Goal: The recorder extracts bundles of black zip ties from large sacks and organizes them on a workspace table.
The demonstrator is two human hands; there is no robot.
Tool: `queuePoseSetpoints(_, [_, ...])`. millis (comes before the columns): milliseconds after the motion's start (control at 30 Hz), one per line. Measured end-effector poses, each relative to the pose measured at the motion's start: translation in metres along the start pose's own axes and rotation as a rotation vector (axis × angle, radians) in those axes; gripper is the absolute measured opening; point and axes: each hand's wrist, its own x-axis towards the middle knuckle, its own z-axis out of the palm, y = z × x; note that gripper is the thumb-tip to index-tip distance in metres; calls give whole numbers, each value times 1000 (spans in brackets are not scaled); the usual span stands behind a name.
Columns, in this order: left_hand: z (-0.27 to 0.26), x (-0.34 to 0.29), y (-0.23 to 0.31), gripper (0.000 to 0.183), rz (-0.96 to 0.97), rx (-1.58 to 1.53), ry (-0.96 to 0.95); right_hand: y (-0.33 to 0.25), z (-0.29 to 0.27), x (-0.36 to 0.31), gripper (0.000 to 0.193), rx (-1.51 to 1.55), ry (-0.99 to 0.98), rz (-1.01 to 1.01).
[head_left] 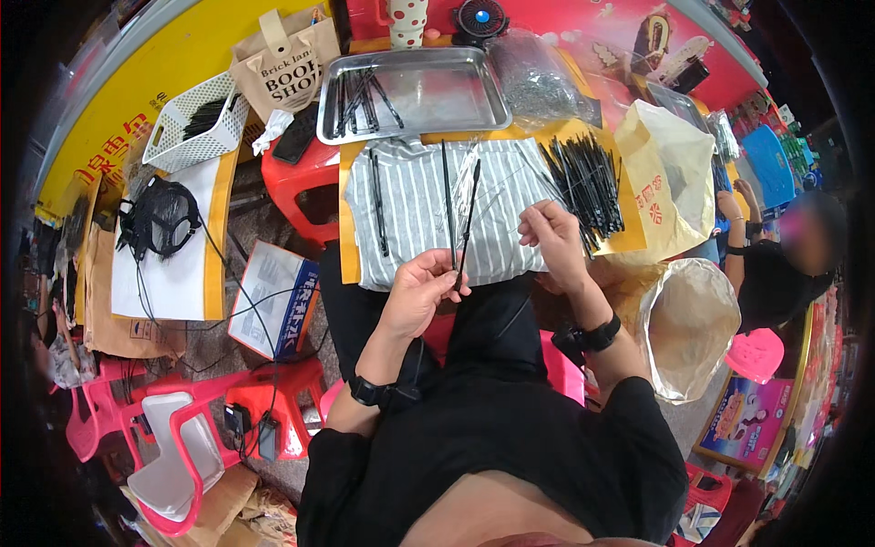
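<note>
My left hand (425, 287) pinches two thin black sticks (448, 205) near their lower ends; they point away from me, slightly apart. To its right, over the cloth, my right hand (551, 232) has its fingertips drawn together; anything between them is too small to make out. Both hands are over the near part of a grey-and-white striped cloth (410, 205). On it lie a bundle of fine white strands (467, 182) and a few black sticks (378, 205) at the left. A thick pile of black sticks (588, 187) lies at the cloth's right.
Behind the cloth, a metal tray (428, 87) holds several black sticks. At the left stand a white perforated basket (196, 123), a black phone (296, 135) on a red stool (296, 187), and a paper bag (283, 73). An open sack (688, 328) stands at the right, near another person (784, 264).
</note>
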Motion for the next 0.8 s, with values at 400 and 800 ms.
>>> queuePoseSetpoints(400, [11, -8, 9, 27, 109, 215, 2, -33, 56, -32, 18, 1043, -327, 421])
queuePoseSetpoints(800, [8, -8, 8, 29, 102, 198, -7, -30, 61, -31, 13, 1042, -322, 421])
